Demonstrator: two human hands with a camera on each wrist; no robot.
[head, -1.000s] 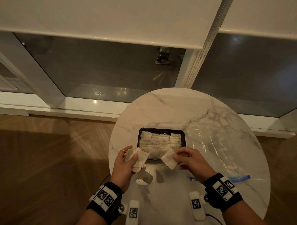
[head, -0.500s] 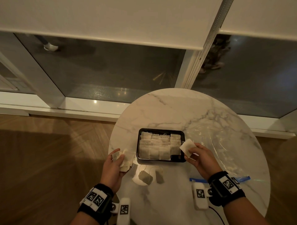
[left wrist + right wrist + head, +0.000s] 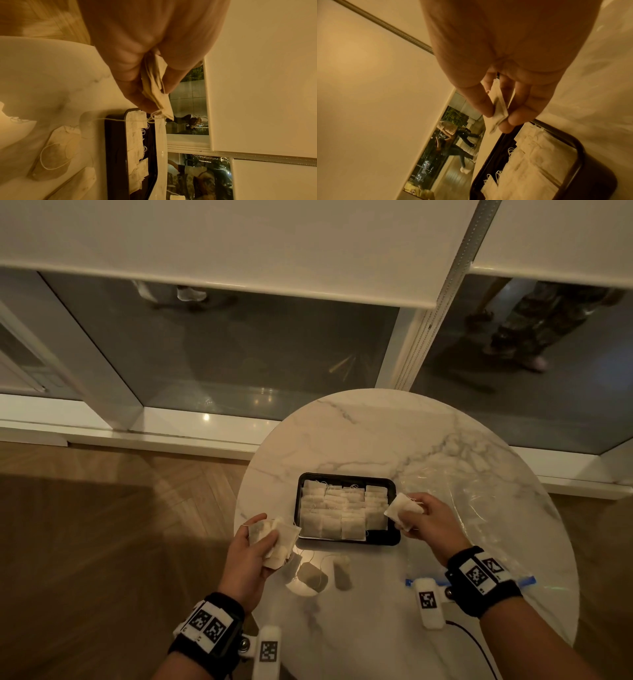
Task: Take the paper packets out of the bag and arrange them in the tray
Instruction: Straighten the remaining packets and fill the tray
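Observation:
A black tray sits mid-table, nearly filled with rows of white paper packets; its near right corner is bare. My right hand pinches one packet just above the tray's right edge; the right wrist view shows the packet between thumb and fingers over the tray. Left of the tray, my left hand holds a small bunch of packets, also seen as a bunch of packets with a string trailing. The clear plastic bag lies flat at the right.
Two loose packets lie on the marble table in front of the tray, also seen as loose packets in the left wrist view. The bag's blue zip strip is near my right wrist. Wooden floor lies left; windows behind.
My right hand carried its packet from in front of the tray to the tray's right edge. My left hand drew back to the left of the tray with its bunch.

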